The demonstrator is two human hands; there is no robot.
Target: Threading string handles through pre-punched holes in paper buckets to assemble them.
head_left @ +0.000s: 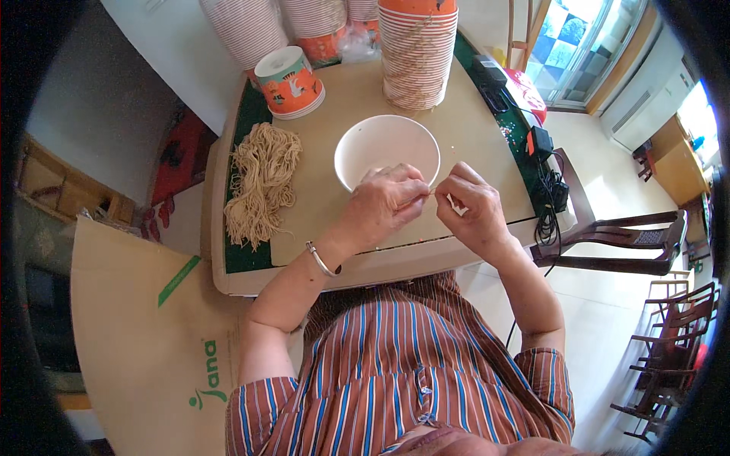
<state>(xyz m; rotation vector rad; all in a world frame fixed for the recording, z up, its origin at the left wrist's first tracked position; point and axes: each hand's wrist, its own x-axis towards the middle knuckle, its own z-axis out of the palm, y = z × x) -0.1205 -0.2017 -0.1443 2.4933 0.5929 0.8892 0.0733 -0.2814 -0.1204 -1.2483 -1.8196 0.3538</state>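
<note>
Over the near rim of a white, round paper tub, my left hand is closed in a pinch. Just to its right, my right hand pinches too, thumb against curled forefinger. The fingertips nearly meet, and a thin tan strand seems to run between them; most of it is hidden by the fingers. The tub stands upright with its mouth facing up. On the left side of the table lies a loose hank of beige string.
A tall stack of paper tubs stands behind the white one. An upside-down orange and green tub sits at the back left, with more stacks beyond. Black cables and adapters line the right edge, near a wooden chair.
</note>
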